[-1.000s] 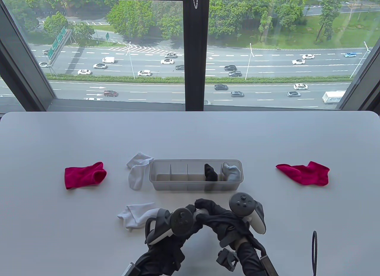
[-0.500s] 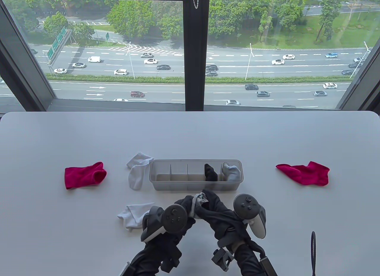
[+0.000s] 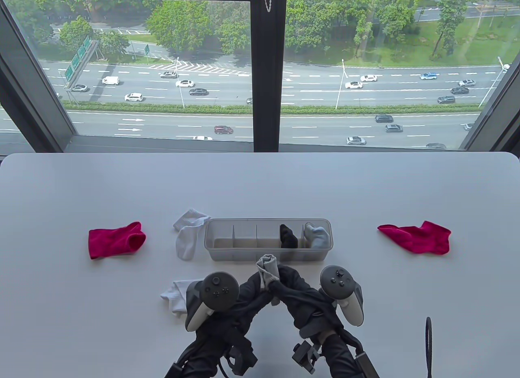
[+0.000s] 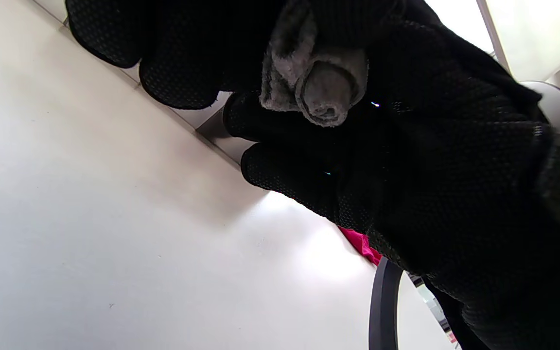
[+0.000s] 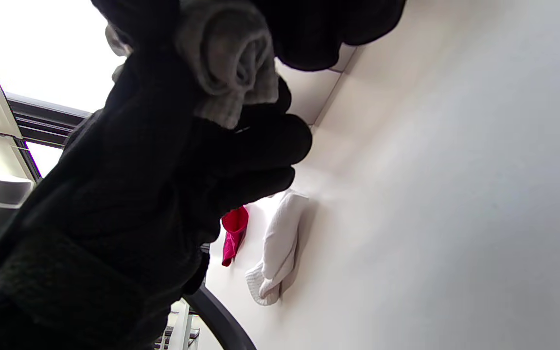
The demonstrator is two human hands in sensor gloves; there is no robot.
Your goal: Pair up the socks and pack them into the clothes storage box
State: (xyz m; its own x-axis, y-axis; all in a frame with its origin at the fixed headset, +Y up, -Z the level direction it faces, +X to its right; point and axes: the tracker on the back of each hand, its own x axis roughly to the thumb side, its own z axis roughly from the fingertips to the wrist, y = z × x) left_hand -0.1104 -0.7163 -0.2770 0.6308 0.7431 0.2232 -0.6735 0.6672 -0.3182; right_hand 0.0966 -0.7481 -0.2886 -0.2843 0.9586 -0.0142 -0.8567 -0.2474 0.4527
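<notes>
Both hands are working together just in front of the box. The left hand (image 3: 248, 290) and the right hand (image 3: 292, 288) are each curling their gloved fingers around a rolled bundle of soft grey socks (image 3: 267, 269), and that bundle is poking up between them above the white bench (image 3: 260, 183). The left wrist view is showing the roll's coiled end (image 4: 326, 92) squeezed tight among the fingers, so the two-handed grip looks meant to stop the roll springing open.

The bundle is hovering right by the near wall of the long translucent grey plastic storage box (image 3: 268, 254), which is divided into compartments. A black sock bundle (image 3: 287, 235) is sitting in the fourth compartment from the left, and a pale blue-grey sock bundle (image 3: 317, 235) is filling the one at the right end. The three on the left are looking empty, so the grey roll is probably heading for one of those.

Loose socks are waiting in matching colours. One white sock (image 3: 187, 235) is lying just beside the box's left end, another white sock (image 3: 174, 294) is lying by the left hand. One crimson sock (image 3: 115, 240) is lying far out left, the other crimson sock (image 3: 418, 237) far right, well apart, so they are not paired yet.
</notes>
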